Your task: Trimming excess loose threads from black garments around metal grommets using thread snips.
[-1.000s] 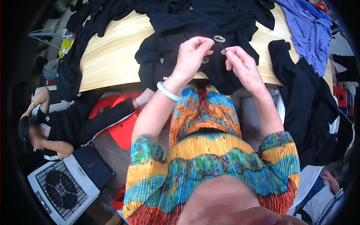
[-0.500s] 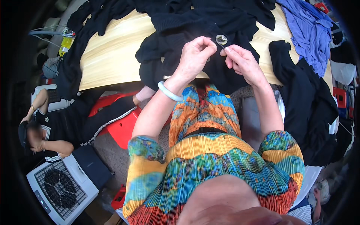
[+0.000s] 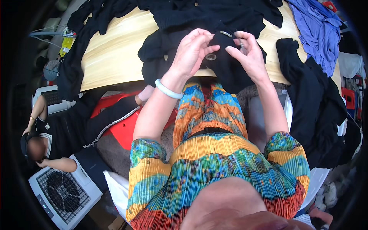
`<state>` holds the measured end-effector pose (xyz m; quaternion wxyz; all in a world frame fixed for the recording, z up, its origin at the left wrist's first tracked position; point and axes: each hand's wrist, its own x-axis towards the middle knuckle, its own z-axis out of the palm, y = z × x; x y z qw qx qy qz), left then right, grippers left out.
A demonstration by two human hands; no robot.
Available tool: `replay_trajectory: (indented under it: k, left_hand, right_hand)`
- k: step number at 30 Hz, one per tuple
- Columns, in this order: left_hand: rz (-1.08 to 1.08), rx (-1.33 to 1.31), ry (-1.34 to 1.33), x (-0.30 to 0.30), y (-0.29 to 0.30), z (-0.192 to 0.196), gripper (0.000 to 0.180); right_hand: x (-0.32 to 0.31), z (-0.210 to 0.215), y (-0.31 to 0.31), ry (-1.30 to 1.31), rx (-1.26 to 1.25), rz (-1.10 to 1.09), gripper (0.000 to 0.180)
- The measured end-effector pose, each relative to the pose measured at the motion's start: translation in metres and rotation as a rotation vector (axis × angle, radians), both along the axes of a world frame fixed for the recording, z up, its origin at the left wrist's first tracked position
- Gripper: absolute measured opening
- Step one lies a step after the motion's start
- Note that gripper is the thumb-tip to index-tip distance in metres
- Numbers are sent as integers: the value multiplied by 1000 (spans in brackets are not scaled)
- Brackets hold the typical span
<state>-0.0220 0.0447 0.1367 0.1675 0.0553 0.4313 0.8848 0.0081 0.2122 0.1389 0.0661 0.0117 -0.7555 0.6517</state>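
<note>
My left hand [image 3: 191, 53] is raised over a black knitted garment [image 3: 168, 50], its upper fingertips pressed together; what they hold, if anything, is too small to make out. To its right, my right hand [image 3: 248, 53] has thumb and index finger spread apart. A small greyish thing shows by its curled fingers, too blurred to name. Between the hands a shiny button [image 3: 225, 34] stands tilted at the garment. Another round, shiny button [image 3: 211, 57] sits lower on the cloth, below my left fingertips. The garment hangs over the table's near edge.
More black garments [image 3: 306, 88] drape over the right side of the wooden table [image 3: 115, 50], beside a purple-blue knit [image 3: 316, 34]. At left, another person [image 3: 69, 126] sits near a red stool [image 3: 124, 130] and a white fan unit [image 3: 65, 193].
My hands were close together, each pinching near the button; now the right fingers have spread and both hands have moved up slightly. The button has tilted edge-on. A white bag appears at lower left.
</note>
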Motion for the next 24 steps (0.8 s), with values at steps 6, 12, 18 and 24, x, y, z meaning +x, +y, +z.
replay_trajectory:
  k: [6,12,18,24]
  left_hand:
    - [-86,-358,7,-6,-11,-5,22]
    - [-137,-518,147,1,2,-23,39]
    - [-238,-155,6,10,-9,2,36]
    - [-154,-148,36,11,-12,9,32]
  right_hand:
    - [-16,8,12,-105,-500,3,33]
    - [-23,13,14,-168,-624,11,30]
    - [-30,5,30,-137,-570,-27,29]
    - [-23,-1,27,23,-163,-129,33]
